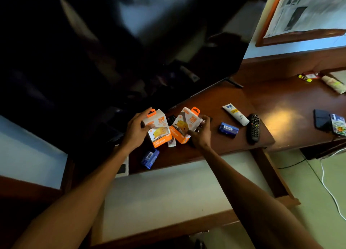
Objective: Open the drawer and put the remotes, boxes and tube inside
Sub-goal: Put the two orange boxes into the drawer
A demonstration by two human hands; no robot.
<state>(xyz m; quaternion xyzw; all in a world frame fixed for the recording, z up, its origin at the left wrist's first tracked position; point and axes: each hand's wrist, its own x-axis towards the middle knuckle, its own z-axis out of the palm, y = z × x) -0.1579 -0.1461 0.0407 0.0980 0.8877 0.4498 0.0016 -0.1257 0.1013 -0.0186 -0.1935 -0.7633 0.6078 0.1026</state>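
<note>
The drawer (284, 196) stands pulled open below the wooden desk (262, 102), its pale bottom bare. My left hand (134, 130) holds an orange-and-white charger box (159, 130) just above the desk. My right hand (200, 134) grips a second orange-and-white charger box (185, 125) beside it. A small white box (171, 142) lies between them. Two blue boxes rest on the desk, one (149, 158) near the front edge and one (228, 129) to the right. A white tube (235, 114) and a black remote (253, 128) lie further right. Another remote (171, 119) peeks out behind the charger boxes.
A large dark TV (112, 52) fills the desk's back left. Two phones (329, 123) sit at the right edge. A second tube (334, 84) and small packets (308, 76) lie far right. A white cable (329, 190) runs over the floor.
</note>
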